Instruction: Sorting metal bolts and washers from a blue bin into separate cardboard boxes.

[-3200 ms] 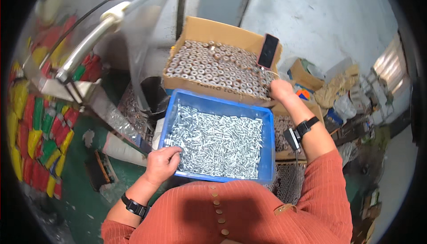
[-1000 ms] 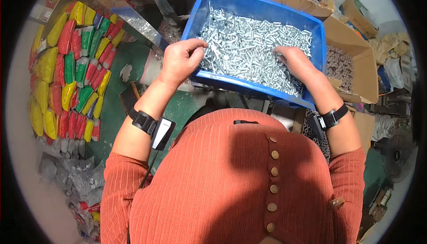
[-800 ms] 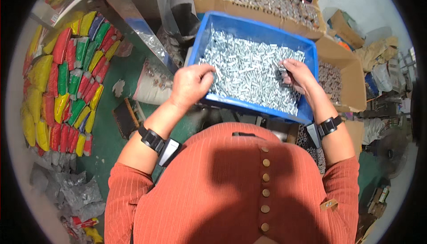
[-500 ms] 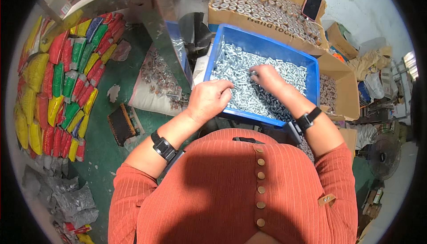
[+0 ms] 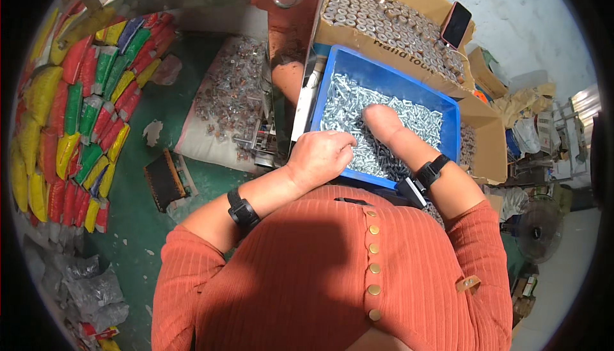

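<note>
A worker in a rust-orange ribbed top bent over a blue plastic bin [image 5: 384,76] heaped with small silvery screws [image 5: 358,111], sorting through the pile with both bare hands. The left hand [image 5: 320,156] rested at the bin's near rim, at about 7 o'clock of the bin, its fingers curled loosely together over the screws; whether it pinched any could not be told. The right hand [image 5: 384,120] was pressed into the middle of the heap, fingers together and buried among the screws, so its grip stayed hidden.

By the look of it, the step in hand was gathering or picking screws out of the heap; the next move would seem to call for closing the fingers on a pinch of them and lifting clear of the rim.

The bin's long axis ran from 10 o'clock to 4 o'clock in the head view, its far corner pointing toward a cardboard box [image 5: 384,24] of round metal pieces at 12 o'clock. The screws themselves lay jumbled, pointing every way. Coloured packets [image 5: 70,114] lined the floor at 9 o'clock.
</note>
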The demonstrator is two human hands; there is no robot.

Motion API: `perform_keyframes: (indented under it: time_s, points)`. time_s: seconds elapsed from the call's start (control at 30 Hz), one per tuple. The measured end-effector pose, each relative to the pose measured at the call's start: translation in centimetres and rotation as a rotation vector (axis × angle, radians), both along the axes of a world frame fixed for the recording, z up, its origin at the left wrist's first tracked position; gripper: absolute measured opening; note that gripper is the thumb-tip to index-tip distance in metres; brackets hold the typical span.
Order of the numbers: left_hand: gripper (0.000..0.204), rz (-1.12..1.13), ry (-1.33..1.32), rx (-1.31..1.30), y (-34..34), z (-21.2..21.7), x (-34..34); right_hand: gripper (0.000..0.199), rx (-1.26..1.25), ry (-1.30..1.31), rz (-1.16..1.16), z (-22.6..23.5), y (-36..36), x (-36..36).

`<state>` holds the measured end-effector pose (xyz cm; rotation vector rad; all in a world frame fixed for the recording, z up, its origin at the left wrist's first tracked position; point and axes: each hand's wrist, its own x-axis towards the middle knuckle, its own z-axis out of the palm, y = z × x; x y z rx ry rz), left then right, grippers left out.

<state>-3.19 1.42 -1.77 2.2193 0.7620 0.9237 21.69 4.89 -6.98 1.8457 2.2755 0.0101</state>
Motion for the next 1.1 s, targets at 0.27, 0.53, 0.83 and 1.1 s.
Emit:
perform_keyframes:
  time_s: [0.27,0.53,0.83,1.1]
  points:
    - [0.017,-0.053,-0.005,-0.021,0.5,-0.1,-0.3,0.015,-0.094,0.188,-0.129,1.9,0.3,-1.0]
    - [0.017,-0.082,-0.028,-0.076,0.6,0.2,-0.5,0.021,-0.131,0.013,-0.295,1.7,0.6,-1.0]
    - [0.017,-0.098,-0.025,-0.126,0.8,0.4,-0.6,0.032,-0.237,0.253,-0.367,1.0,2.0,0.1]
    - [0.017,-0.109,-0.026,-0.119,0.6,0.1,-0.7,0.031,-0.19,0.333,-0.397,4.3,0.7,3.4]
